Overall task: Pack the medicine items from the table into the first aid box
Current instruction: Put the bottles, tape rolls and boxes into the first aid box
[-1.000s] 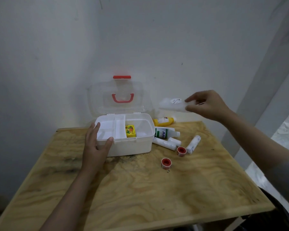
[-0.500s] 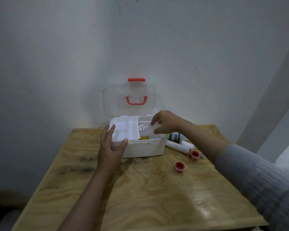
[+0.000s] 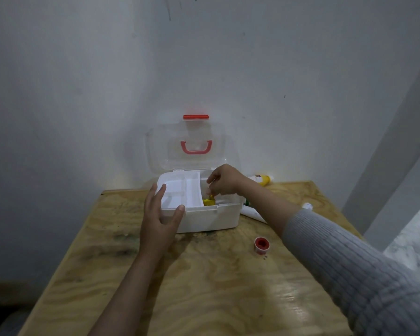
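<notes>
Left hand (image 3: 159,220) spread, bracing the first aid box (image 3: 204,217); right hand (image 3: 224,180) curled inside (grip unclear); yellow box (image 3: 209,202) packed, tubes (image 3: 252,213) outstanding.

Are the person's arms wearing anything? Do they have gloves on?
No gloves: both hands are bare. The right arm wears a grey ribbed knit sleeve that stops short of the wrist, leaving the right hand uncovered. The left arm shows no sleeve at all in this view, and the left hand is bare too. No rings, watches or bracelets show.

Bare room corner, scuffed white wall (image 3: 301,69), rough plywood table (image 3: 216,287), plain home-like setting
</notes>
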